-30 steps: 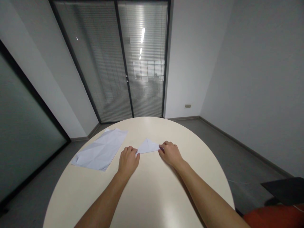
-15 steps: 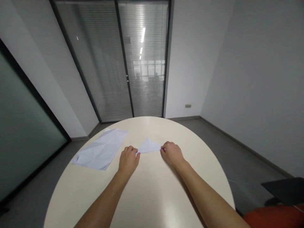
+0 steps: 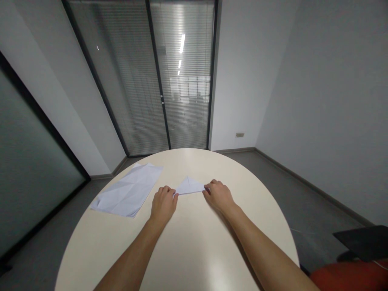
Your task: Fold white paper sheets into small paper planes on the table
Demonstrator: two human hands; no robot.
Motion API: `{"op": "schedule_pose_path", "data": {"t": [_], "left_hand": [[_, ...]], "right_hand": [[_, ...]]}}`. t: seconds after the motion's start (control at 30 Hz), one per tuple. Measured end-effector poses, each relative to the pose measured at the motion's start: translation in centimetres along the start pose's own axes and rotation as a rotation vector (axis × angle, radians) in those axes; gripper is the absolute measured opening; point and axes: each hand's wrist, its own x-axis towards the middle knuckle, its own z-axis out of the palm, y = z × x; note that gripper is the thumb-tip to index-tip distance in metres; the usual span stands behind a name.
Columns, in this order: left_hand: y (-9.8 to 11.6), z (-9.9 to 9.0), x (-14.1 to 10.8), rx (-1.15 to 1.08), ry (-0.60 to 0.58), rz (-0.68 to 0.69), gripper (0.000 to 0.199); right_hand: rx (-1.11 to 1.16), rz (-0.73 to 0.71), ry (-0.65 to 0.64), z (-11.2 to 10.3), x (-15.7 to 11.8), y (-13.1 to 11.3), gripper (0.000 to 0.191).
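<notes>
A small folded white paper [image 3: 189, 186], triangular in outline, lies on the round cream table [image 3: 182, 242] with its peak pointing away from me. My left hand [image 3: 164, 202] pinches its left corner between thumb and fingers. At the right corner, my right hand [image 3: 218, 195] grips the paper with its fingers closed. To the left of my left hand lie larger creased white sheets [image 3: 129, 192], touched by neither hand.
Beyond the table stands a glass partition with blinds [image 3: 184, 101]. At the lower right are a black flat object [image 3: 363, 241] and something red [image 3: 348, 277], beside the table's edge.
My right hand has shifted very slightly left and up with the paper's right corner. Otherwise the hands and sheets look nearly the same.
</notes>
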Motion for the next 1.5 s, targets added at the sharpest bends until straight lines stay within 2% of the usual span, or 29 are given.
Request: {"op": "schedule_pose_path", "data": {"t": [0.5, 1.0, 1.2, 1.5], "left_hand": [[0.1, 0.0, 0.0, 0.021, 0.012, 0.008, 0.03], [0.3, -0.1, 0.0, 0.047, 0.025, 0.011, 0.033], [0.3, -0.2, 0.0, 0.051, 0.018, 0.014, 0.033], [0.3, -0.3, 0.0, 0.05, 0.006, 0.002, 0.035]], "right_hand": [[0.057, 0.016, 0.049, 0.6, 0.2, 0.3, 0.026], [0.051, 0.018, 0.092, 1.2, 0.4, 0.4, 0.033], [0.053, 0.012, 0.073, 0.8, 0.4, 0.6, 0.037], [0.047, 0.013, 0.08, 0.6, 0.5, 0.5, 0.031]]}}
